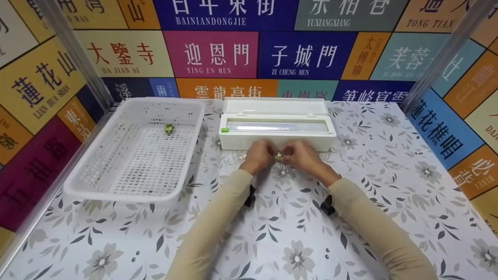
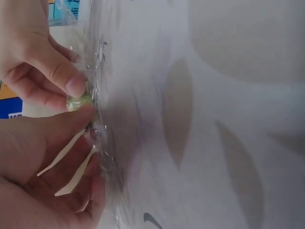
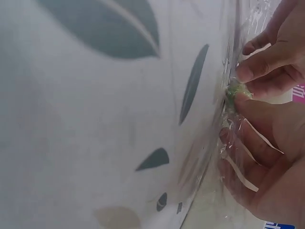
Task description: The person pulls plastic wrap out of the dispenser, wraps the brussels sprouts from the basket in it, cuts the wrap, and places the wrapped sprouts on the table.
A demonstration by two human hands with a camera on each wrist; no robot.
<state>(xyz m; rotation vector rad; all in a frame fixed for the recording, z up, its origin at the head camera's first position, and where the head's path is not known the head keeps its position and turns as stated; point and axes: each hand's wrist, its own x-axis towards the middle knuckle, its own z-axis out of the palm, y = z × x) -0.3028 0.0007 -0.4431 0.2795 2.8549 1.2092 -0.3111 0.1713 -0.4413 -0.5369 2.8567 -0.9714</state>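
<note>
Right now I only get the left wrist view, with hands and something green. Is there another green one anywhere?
Observer: Yes! The head view shows a small green ball inside the white basket, over on the person's left.
Operator: Ooh! And what's straight ahead, past the fingers?
Observer: A white box with its lid open and a shiny roll showing inside.
Operator: Is it all white?
Observer: No, a bright green tab sits at its left end.

1 small round yellow-green piece sits in crinkled clear plastic film, pinched by left hand and right hand.
</note>
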